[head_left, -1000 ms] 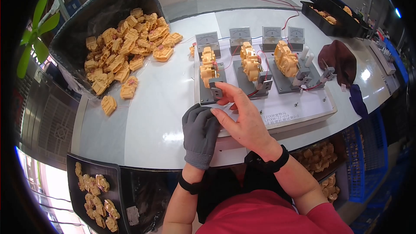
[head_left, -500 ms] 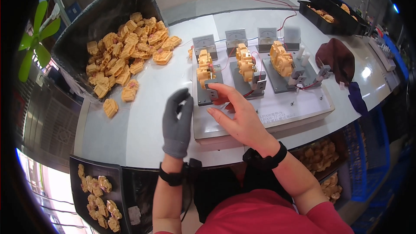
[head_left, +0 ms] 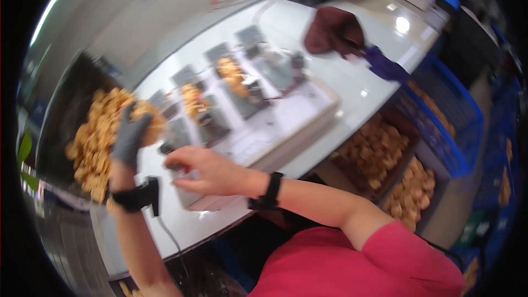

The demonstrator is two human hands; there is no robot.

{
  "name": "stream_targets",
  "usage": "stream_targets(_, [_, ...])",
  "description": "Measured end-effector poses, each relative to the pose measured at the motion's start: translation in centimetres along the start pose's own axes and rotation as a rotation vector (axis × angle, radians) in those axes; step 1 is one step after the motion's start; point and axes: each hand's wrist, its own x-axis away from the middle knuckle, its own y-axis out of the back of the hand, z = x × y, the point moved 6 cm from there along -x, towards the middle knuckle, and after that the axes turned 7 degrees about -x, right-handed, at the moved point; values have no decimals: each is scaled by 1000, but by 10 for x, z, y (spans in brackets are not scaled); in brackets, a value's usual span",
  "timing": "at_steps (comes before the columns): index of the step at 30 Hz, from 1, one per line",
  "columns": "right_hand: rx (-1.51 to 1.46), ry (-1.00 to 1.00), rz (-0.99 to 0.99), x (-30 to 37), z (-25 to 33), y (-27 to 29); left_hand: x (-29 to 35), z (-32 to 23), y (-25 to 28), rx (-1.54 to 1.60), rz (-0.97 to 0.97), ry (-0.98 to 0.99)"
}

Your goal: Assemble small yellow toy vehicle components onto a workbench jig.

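Note:
My left hand, in a grey glove, is at the near side of the pile of yellow plastic housings. Its fingers are closed round one yellow housing, smeared by motion. My bare right hand hovers at the front of the leftmost fixture, fingers bent and thumb apart, with no held thing visible. Fingertips come close to that fixture's dark block, though blur hides whether they touch. Yellow housings sit on the second fixture and the third fixture; the rightmost fixture carries none.
Fixtures and small meters stand on a white board on the table. A large dark bin holds the pile at left. A brown cloth lies at the far right. Blue crates and boxes of housings stand below right.
The view has swung right. My left hand has moved left to the pile and now holds a housing. The leftmost fixture, which held a housing before, shows none now. My right hand stays near it.

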Motion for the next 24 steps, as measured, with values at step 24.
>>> stream_targets(24, [761, -1181, -758, 484, -73, 279, 214, -77, -193, -291, 716, -423])
